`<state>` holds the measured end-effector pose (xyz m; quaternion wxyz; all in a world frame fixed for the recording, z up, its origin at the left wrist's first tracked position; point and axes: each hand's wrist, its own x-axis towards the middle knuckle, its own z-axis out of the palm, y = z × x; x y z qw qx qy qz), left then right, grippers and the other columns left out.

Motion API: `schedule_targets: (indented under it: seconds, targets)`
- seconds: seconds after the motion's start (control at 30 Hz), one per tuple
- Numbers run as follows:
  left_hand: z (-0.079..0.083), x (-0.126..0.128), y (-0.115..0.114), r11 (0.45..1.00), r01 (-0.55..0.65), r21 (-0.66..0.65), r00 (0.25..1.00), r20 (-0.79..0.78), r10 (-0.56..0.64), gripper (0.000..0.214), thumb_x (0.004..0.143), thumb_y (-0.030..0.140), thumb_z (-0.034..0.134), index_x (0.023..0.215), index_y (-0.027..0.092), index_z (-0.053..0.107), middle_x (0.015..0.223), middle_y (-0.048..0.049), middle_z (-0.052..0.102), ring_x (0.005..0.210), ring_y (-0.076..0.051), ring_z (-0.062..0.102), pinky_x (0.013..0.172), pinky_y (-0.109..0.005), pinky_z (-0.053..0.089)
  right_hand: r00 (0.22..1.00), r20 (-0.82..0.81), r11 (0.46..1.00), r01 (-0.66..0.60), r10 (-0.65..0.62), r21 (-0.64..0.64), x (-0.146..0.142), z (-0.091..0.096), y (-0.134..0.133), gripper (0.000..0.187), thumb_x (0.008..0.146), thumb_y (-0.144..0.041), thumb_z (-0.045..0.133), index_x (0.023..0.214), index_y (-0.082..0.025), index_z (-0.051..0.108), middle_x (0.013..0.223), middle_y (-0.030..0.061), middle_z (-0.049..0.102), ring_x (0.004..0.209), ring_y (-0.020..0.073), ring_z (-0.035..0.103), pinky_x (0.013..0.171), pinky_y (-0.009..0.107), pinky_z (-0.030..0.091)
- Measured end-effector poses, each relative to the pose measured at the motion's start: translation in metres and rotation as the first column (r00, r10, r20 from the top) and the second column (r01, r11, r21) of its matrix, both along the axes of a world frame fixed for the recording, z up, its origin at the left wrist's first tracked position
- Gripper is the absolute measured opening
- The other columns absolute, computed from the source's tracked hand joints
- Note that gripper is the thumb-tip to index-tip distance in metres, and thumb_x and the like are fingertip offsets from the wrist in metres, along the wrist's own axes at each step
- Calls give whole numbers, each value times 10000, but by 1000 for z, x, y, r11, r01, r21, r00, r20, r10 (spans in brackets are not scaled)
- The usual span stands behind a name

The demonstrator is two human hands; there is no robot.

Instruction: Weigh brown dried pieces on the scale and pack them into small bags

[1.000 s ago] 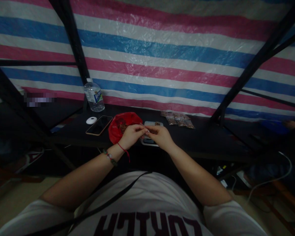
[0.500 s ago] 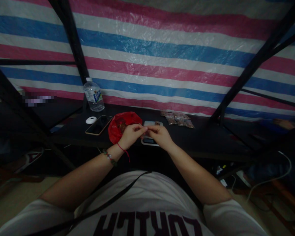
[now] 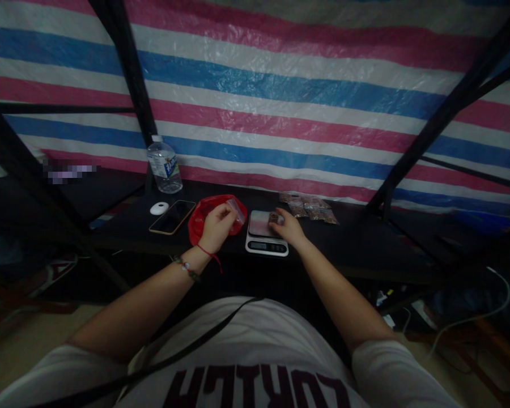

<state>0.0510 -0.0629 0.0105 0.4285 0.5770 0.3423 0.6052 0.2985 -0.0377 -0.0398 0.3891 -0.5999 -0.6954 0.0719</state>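
Note:
My left hand [image 3: 216,225] is pinched closed on a small clear plastic bag [image 3: 237,211]. It is above the red plastic bag [image 3: 198,218], whose mouth lies open on the table. On the right, my right hand [image 3: 289,228] has its thumb and fingers around a small round container [image 3: 274,217] with brown contents. That container is at the right side of the pan of a white digital scale [image 3: 267,249]; I cannot tell whether it rests on the pan. The scale's display is too dim to read.
Several filled clear bags [image 3: 312,208] lie behind and right of the scale. A phone [image 3: 172,217], a white oval object [image 3: 158,208] and a clear bottle [image 3: 165,167] are at the left. Black metal posts [image 3: 130,68] frame the table [image 3: 344,243] before a striped sheet [image 3: 280,96].
My hands were together in front of the scale and have moved apart. The left went left with the small plastic bag; the right took hold of the round container. The scale's display is uncovered.

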Motion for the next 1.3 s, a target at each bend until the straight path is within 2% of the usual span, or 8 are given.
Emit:
schedule_targets:
  seconds: [0.13,0.27,0.33,0.5,0.67,0.87,1.0,1.3]
  targets:
    - [-3,2,4,1000,2,-14,996,92,-1,225,650,238,712,694,173,502,585,49,568,491,-77,523,496,-187,412,999,-43,1000,17,-17,-1,-4,0,0,442,720,-265,678,1155,-211,625,1143,82,675,1059,236,632,957,419,476]
    - [-4,4,7,988,101,-116,976,203,-76,461,598,238,776,990,173,544,692,20,648,576,-108,607,551,-207,471,987,-157,995,57,-43,86,6,20,-5,427,695,-296,699,1104,-188,641,1055,82,702,981,230,653,920,409,493]
    - [-5,3,9,981,127,-149,967,240,-89,522,591,237,787,1052,162,552,709,5,660,612,-116,628,595,-225,497,980,-194,987,72,-43,145,17,32,-10,442,691,-310,703,1110,-181,638,1051,88,701,984,233,651,931,411,485]
    - [-9,4,13,967,133,-217,933,358,-48,312,604,298,794,799,130,617,802,-29,665,754,-123,652,763,-276,537,975,-210,974,115,-73,197,45,47,-17,472,693,-323,706,1136,-181,630,1076,95,692,1001,248,642,938,432,473]
    - [-11,4,11,963,130,-237,949,310,-52,369,567,365,819,771,131,621,760,-15,651,712,-120,638,734,-276,546,964,-253,969,135,-80,208,59,45,-16,495,684,-327,716,1146,-179,622,1091,95,686,1012,250,639,945,442,474]
    - [-12,3,14,969,130,-211,958,280,-67,382,575,392,810,765,130,607,696,3,633,637,-91,615,653,-213,503,972,-207,975,148,-111,168,55,45,-17,481,687,-334,705,1134,-172,632,1073,105,689,990,263,640,920,460,483]
    - [-14,2,17,975,99,-198,972,231,-51,374,598,416,790,764,137,605,640,10,612,577,-91,586,574,-206,462,977,-195,983,114,-84,147,49,41,-16,474,691,-334,694,1135,-182,628,1066,94,689,985,250,640,919,448,484]
    - [-11,3,11,973,127,-193,961,267,-72,387,558,386,823,742,135,591,662,19,612,599,-85,592,589,-207,458,978,-199,987,88,-60,135,40,32,-14,453,693,-285,695,1127,-177,624,1064,95,694,972,242,652,908,427,491]
